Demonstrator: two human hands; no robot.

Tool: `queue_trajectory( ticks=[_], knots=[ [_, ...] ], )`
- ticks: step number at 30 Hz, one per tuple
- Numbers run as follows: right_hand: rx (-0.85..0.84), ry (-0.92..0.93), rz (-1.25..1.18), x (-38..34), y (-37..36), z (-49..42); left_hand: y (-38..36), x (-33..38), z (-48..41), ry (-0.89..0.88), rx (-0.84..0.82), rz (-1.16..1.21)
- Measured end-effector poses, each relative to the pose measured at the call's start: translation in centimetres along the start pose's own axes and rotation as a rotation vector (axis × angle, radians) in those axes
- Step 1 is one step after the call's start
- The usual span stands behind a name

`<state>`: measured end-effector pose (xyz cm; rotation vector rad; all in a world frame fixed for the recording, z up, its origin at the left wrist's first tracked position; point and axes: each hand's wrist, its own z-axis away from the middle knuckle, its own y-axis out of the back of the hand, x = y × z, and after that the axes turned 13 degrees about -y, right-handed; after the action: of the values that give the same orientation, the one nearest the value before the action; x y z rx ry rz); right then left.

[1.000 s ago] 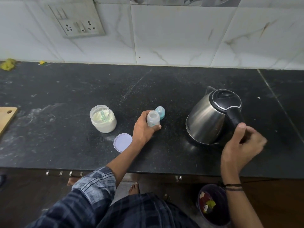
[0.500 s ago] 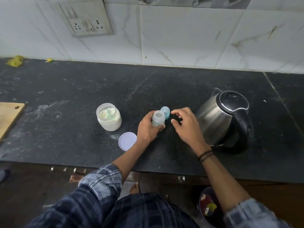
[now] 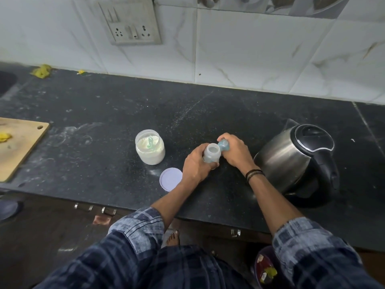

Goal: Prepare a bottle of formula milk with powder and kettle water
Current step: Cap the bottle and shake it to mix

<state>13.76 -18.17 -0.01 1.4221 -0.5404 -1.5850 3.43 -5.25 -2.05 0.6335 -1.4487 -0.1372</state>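
A small clear baby bottle (image 3: pixel 211 154) stands open-mouthed on the black counter (image 3: pixel 104 163), and my left hand (image 3: pixel 194 165) grips its body. Just to its right my right hand (image 3: pixel 235 152) holds the bottle's blue teat cap (image 3: pixel 224 145), fingers curled over it. An open jar of pale formula powder (image 3: pixel 150 150) with a green scoop inside stands to the left. Its round white lid (image 3: pixel 170 179) lies flat near my left wrist. The steel kettle (image 3: pixel 295 161) with a black lid and handle sits on the right, untouched.
A wooden cutting board (image 3: pixel 19 144) lies at the counter's left edge. A switch and socket panel (image 3: pixel 129 24) is on the tiled wall. Yellow scraps (image 3: pixel 41 70) lie at the back left. A bin (image 3: pixel 265 270) stands on the floor below the counter.
My right hand left the kettle handle, moved left across the counter and closed on the blue cap beside the bottle. My left hand stayed on the bottle. The view shifted left.
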Motion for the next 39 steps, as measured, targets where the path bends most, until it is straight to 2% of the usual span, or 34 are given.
queue_trajectory(
  ticks=[6, 10, 16, 32, 39],
  knots=[
    [0.139, -0.038, -0.229, -1.5, 2.8, 2.3, 0.0, -0.3, -0.3, -0.009, -0.015, -0.019],
    [0.107, 0.005, -0.342, -2.5, 4.7, 4.1, 0.2, -0.3, -0.5, -0.004, -0.035, -0.021],
    [-0.041, 0.036, -0.265, -2.9, 4.9, 5.7, 0.3, -0.2, -0.4, -0.021, -0.05, -0.044],
    [0.032, 0.131, -0.028, -4.1, 3.1, 5.4, 0.3, -0.1, -0.3, -0.007, -0.055, -0.053],
    [0.045, 0.121, -0.001, -4.5, 2.8, 5.4, 0.3, -0.2, -0.2, -0.013, -0.054, -0.052]
  ],
)
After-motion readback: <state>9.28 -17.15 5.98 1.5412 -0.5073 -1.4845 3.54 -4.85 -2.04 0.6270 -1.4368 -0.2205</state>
